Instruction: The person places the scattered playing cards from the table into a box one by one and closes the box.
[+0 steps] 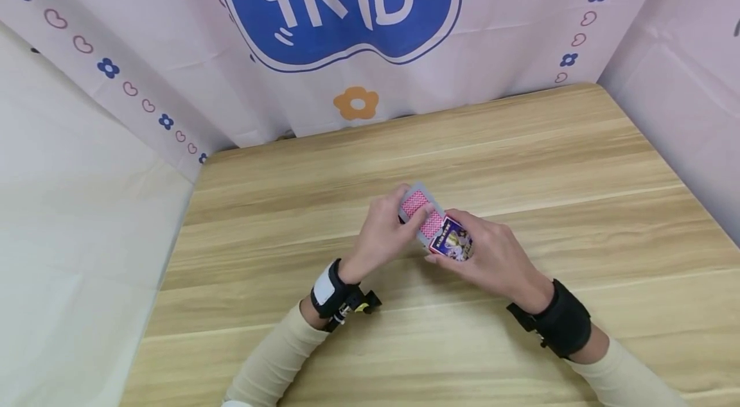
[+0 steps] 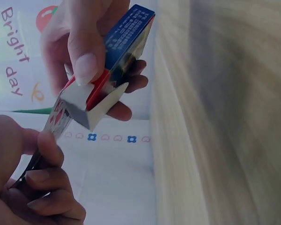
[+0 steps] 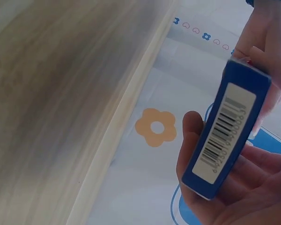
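Above the table, my left hand (image 1: pixel 383 226) pinches a stack of playing cards (image 1: pixel 413 203) with red-patterned backs, thumb lying on top. My right hand (image 1: pixel 500 259) grips a card box (image 1: pixel 453 241) by its sides. The cards overlap the box's end in the head view. In the left wrist view, the box's end is unfolded, with a pale flap (image 2: pixel 107 104) sticking out, and the cards bend slightly where the left fingers (image 2: pixel 51 180) hold them. A white barcode label (image 3: pixel 227 131) marks the blue far end of the box in the right wrist view.
The wood-grain table (image 1: pixel 277 201) stretches out under both hands. Behind it hangs a pale printed curtain (image 1: pixel 491 60) with a blue emblem, and a white cloth (image 1: pixel 75 233) hangs along the left side. Both wrists wear black straps (image 1: pixel 557 323).
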The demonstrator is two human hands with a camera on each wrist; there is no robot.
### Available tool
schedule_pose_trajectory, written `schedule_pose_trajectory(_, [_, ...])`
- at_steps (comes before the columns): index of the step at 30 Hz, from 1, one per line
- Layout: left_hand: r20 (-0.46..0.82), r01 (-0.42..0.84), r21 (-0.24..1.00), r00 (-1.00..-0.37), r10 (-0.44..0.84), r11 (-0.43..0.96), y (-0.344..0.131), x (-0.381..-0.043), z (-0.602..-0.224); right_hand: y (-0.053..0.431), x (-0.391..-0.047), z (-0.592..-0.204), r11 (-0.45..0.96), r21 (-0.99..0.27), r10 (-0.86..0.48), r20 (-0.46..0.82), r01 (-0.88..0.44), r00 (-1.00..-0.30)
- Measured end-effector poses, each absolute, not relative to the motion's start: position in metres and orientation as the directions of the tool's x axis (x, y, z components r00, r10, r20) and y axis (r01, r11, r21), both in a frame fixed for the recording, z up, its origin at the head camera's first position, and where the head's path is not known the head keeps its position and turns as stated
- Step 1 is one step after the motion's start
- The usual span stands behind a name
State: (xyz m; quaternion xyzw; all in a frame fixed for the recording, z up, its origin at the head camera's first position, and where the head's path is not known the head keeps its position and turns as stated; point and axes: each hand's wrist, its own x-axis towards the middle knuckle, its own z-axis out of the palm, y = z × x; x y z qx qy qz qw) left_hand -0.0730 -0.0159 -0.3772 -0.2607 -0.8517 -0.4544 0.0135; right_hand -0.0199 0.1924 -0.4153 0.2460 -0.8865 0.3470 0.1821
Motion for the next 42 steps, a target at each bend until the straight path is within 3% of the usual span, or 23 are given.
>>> schedule_pose_trajectory(10, [0.228,0.338,0.861,-0.924,0.306,0.381,-0.005,-0.066,-0.389,0.194,-0.02,-0.417,0.646,-0.541,-0.279,0.49,-0.538,-0.826])
schedule_pose_trajectory(18, [0.104,0.306,0.839,-0.901,0.42,0.449,0.007,-0.056,-0.395,0.196,-0.022,-0.417,0.671,-0.533,-0.252,0.49,-0.515,-0.835])
schedule_pose_trajectory(22, [0.221,0.391,0.816,-0.892,0.395,0.426,0.007,-0.055,-0.397,0.197,-0.023,-0.416,0.687,-0.551,-0.205,0.479,-0.474,-0.853])
schedule_pose_trajectory(26, [0.347,0.54,0.705,-0.828,0.441,0.46,0.005,-0.052,-0.403,0.198,-0.025,-0.416,0.699,-0.574,-0.158,0.46,-0.428,-0.874])
schedule_pose_trajectory(30, [0.332,0.569,0.689,-0.799,0.501,0.449,0.005,-0.047,-0.413,0.198,-0.024,-0.415,0.715,-0.574,-0.14,0.443,-0.4,-0.886])
schedule_pose_trajectory(42, [0.284,0.53,0.714,-0.816,0.503,0.457,0.011,-0.035,-0.419,0.198,-0.023,-0.415,0.71,-0.589,-0.132,0.427,-0.386,-0.894])
